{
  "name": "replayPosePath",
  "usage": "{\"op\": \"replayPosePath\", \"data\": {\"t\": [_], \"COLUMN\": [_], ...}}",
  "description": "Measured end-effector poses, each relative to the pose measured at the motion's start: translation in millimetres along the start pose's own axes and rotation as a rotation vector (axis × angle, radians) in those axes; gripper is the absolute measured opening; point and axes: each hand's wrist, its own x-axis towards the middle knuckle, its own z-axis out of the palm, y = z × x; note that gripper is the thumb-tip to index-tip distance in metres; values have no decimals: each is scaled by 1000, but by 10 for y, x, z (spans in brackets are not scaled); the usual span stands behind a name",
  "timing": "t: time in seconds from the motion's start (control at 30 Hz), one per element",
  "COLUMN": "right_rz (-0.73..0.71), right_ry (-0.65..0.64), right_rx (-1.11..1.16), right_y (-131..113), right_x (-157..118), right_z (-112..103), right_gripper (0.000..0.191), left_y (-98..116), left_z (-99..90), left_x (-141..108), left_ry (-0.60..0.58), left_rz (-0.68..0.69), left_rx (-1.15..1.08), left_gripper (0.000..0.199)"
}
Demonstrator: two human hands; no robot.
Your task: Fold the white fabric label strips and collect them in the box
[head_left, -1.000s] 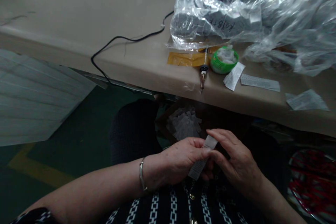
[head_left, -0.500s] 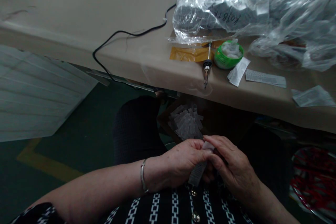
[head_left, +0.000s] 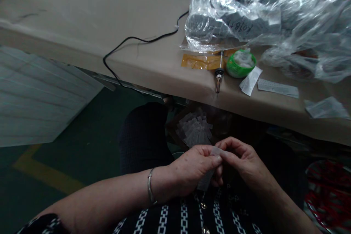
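Note:
Low in the view, in front of the patterned shirt, my left hand (head_left: 192, 166) is closed around a small stack of printed white labels (head_left: 204, 181). The stack's lower end sticks out below the fingers, and its upper end shows above the thumb. My right hand (head_left: 244, 161) meets it from the right, thumb and fingertips pinching at the upper end of a label. How many labels lie between the fingers is hidden. Just beyond the hands, below the table edge, is a heap of loose white labels (head_left: 196, 128).
On the table (head_left: 153, 58) lie a soldering-iron-like tool (head_left: 218, 76), a green tub (head_left: 238, 71) with white stuff, labels (head_left: 278, 88), brown tape (head_left: 197, 62) and plastic bags (head_left: 233, 25). A black cable (head_left: 128, 38) hangs over the edge. A basket of red pieces (head_left: 329, 193) stands right.
My right fingers have lifted and curled into a pinch at the labels' upper end. My left hand keeps its hold. The table appears slightly lower in view.

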Motion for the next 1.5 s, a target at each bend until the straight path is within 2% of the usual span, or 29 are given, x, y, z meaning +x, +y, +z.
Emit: {"op": "replayPosePath", "data": {"t": [0.1,0.27,0.3,0.33,0.4,0.43,0.47,0.53,0.6,0.7,0.8,0.87,0.93,1.03,1.1,1.27,1.5], "right_rz": [-19,-52,-39,-11,46,50,34,-17,-19,31,25,30,14,-76,-91,-71,-139], "right_ry": [-9,15,-32,-114,-350,-456,-530,-583,-568,-533,-499,-462,-350,-73,42,62,93], "right_rx": [82,91,112,139,197,222,243,292,330,347,329,272,212,180,171,126,40], "right_y": [-36,-93,-90,-82,-50,-29,-8,27,43,30,-5,-25,-38,-51,-73,-168,-251], "right_x": [48,96,109,125,161,179,197,222,231,218,186,159,133,111,111,166,339], "right_z": [28,11,-10,-33,-78,-94,-102,-95,-64,-12,13,16,16,22,34,93,118], "right_gripper": [20,16,16,26,51,57,57,46,36,31,32,41,50,31,20,24,24], "left_y": [9,36,45,55,70,74,76,75,69,51,31,33,54,116,159,232,340], "left_z": [-22,-60,-61,-59,-51,-45,-37,-20,-2,18,23,20,14,5,2,3,-27], "left_x": [11,-4,-13,-23,-42,-50,-56,-65,-70,-71,-71,-72,-73,-69,-58,-18,33], "left_ry": [-1,-7,-30,-67,-154,-188,-207,-215,-209,-193,-161,-138,-126,-76,-21,43,88], "left_rz": [15,29,17,1,-43,-67,-85,-106,-105,-116,-115,-89,-36,53,100,192,253], "left_rx": [12,35,28,19,-4,-10,-8,9,28,26,33,42,41,33,37,129,302], "left_gripper": [23,23,24,25,27,29,31,35,37,35,32,30,31,27,27,31,31]}}
